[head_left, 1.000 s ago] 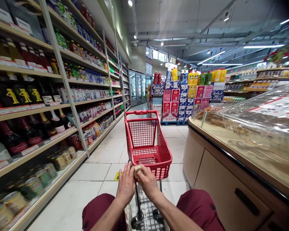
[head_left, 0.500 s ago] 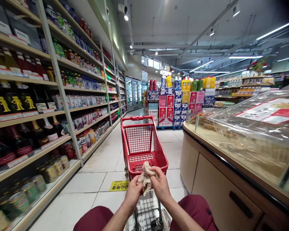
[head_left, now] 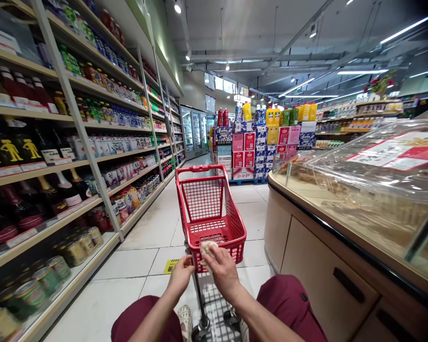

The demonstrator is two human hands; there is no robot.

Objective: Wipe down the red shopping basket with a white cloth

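the right hand (head_left: 224,271) folds its fingers over a crumpled pale cloth (head_left: 208,246), holding it at the near rim of the red shopping cart (head_left: 236,237). the left hand (head_left: 179,276) curls its fingers by the cart's left corner; i cannot tell if they pinch anything.

Both arms (head_left: 266,313) reach forward, left hand (head_left: 181,275) loosely curled
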